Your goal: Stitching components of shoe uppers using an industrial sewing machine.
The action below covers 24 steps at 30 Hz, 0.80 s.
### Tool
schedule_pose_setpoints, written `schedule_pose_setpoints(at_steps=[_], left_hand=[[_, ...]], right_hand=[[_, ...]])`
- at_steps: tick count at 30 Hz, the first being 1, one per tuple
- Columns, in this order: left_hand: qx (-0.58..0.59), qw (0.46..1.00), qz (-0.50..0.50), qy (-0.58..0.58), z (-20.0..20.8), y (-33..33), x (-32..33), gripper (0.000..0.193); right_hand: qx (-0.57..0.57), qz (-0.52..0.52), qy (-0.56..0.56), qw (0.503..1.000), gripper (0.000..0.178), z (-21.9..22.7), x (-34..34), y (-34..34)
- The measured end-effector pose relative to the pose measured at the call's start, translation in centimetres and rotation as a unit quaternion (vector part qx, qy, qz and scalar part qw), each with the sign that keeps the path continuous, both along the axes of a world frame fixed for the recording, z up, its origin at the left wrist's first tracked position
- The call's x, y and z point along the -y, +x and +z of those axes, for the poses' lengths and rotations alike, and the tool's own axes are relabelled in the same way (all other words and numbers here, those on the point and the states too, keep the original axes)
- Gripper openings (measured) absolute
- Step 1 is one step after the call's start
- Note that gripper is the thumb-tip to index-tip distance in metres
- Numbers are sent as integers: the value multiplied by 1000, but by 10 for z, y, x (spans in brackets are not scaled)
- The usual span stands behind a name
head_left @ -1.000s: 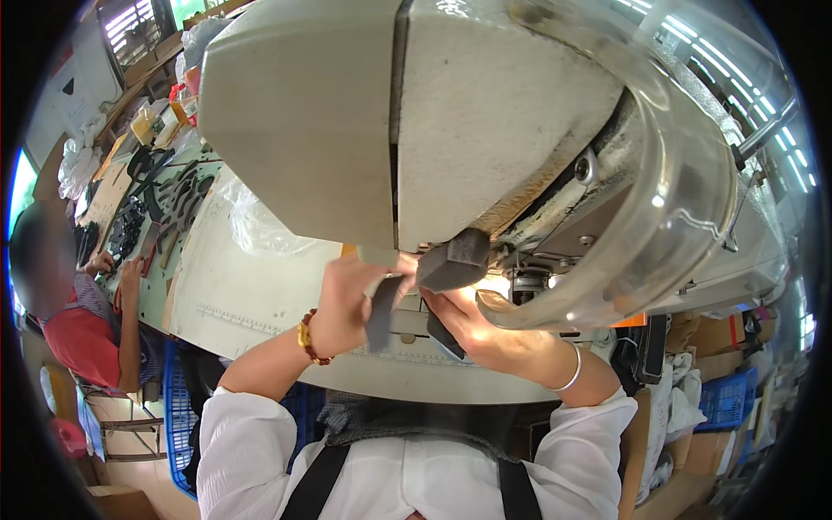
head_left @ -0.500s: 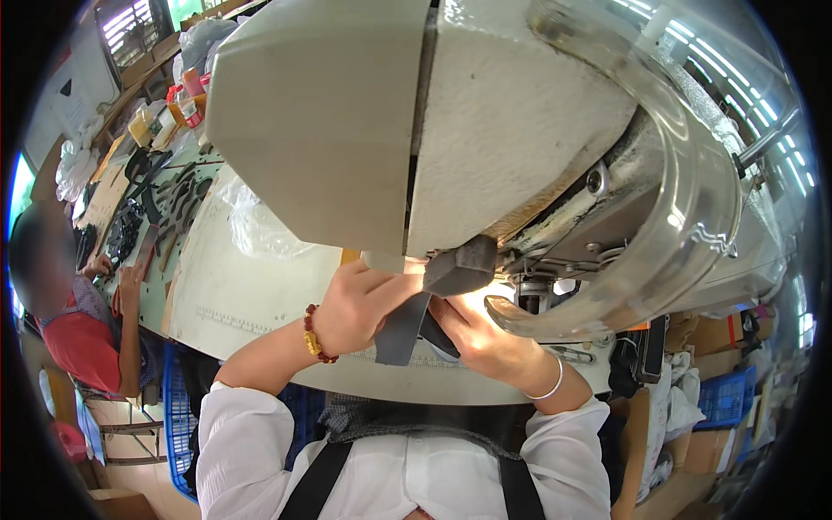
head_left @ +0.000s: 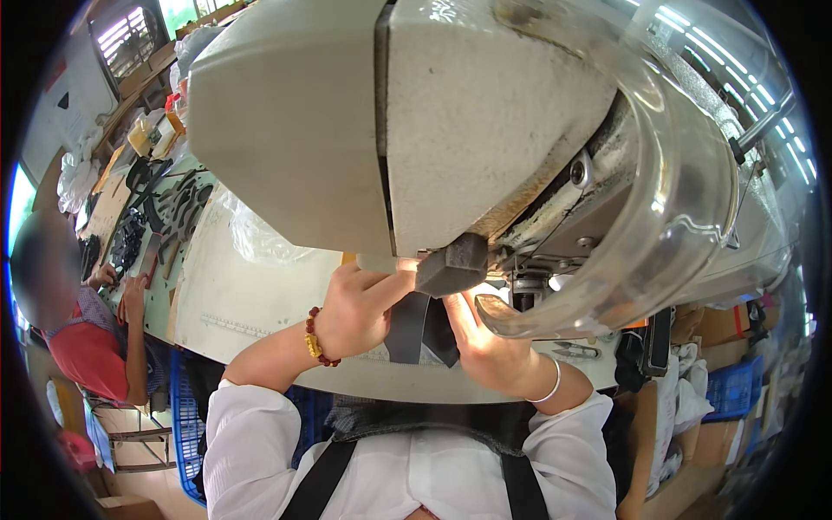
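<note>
In front of me is a large cream sewing machine head (head_left: 295,130). Below it, a dark grey piece of flat, leather-like material (head_left: 406,331) hangs toward me, with a blacker flap (head_left: 440,334) beside it. My left hand (head_left: 357,310) is closed with its fingers pinching the material's upper left side; the fingertips are partly behind a dark block (head_left: 454,266) on the machine. My right hand (head_left: 494,348) has its fingers together along the flap's right side, their tips lit by the machine lamp and partly hidden. The needle area is mostly covered.
A curved clear plastic guard (head_left: 663,225) arches close above my right hand. The white work table (head_left: 247,299) carries a printed ruler and a plastic bag (head_left: 256,230). At left, another person (head_left: 95,338) handles dark pieces at a bench. Blue baskets (head_left: 732,390) and boxes stand at right.
The hanging material has shifted slightly right and its black flap shows more. My right fingers have straightened upward along it. The view has turned slightly, so the machine head sits further left.
</note>
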<state>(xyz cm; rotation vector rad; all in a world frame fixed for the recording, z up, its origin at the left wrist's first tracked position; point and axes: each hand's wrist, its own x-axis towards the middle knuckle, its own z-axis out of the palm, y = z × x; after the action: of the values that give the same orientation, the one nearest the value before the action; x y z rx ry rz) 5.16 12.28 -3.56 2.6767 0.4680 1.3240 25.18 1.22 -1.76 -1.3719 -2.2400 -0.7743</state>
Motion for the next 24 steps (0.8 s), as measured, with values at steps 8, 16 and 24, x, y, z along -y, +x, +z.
schedule_pose_setpoints(at_steps=[8, 16, 24], left_hand=[[27, 999, -14, 16, 7, 1, -3, 32], [-36, 993, -5, 109, 10, -3, 8, 17], [-16, 976, 86, 199, -14, 17, 12, 10]], right_hand=[[135, 43, 8, 990, 56, 17, -3, 11], [57, 78, -81, 992, 61, -14, 6, 38], [281, 61, 93, 953, 26, 14, -5, 64]])
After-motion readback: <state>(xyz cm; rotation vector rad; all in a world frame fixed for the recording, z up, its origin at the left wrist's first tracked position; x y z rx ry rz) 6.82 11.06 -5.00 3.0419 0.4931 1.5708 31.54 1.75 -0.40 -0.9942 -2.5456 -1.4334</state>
